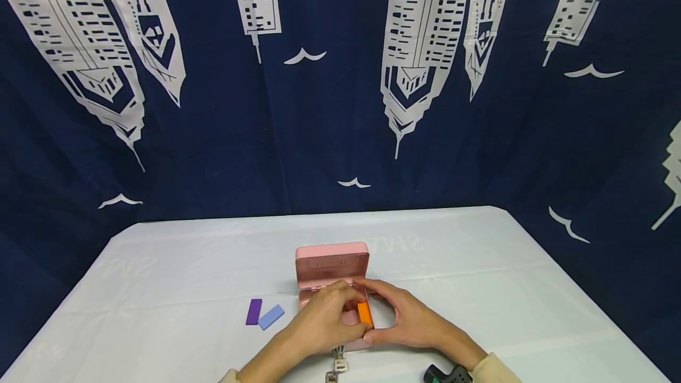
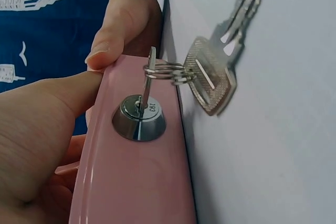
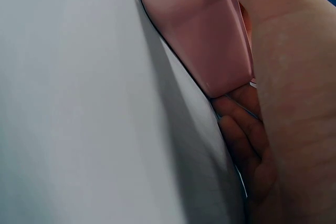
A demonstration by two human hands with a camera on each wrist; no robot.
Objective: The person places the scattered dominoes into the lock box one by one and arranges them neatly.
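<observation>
A pink metal cash box (image 1: 332, 259) stands on the table with its lid raised. My left hand (image 1: 326, 319) reaches inside, thumb and index finger at the two ends of an orange block (image 1: 364, 312) by the right wall. My right hand (image 1: 412, 318) holds the right side of the box, thumb at the front corner and fingers toward the back. A round silver lock (image 2: 139, 118) sits in the front wall with a key in it. From its rings hangs a second key (image 2: 210, 77). In the right wrist view, the right fingers (image 3: 244, 129) curl past the box's corner.
Left of the box lie a purple block (image 1: 253, 312) and a light blue block (image 1: 271, 317), close together on the white-covered table (image 1: 175, 288). A black device (image 1: 448, 374) is at the right wrist. A navy curtain with white building prints (image 1: 319, 135) hangs behind the table.
</observation>
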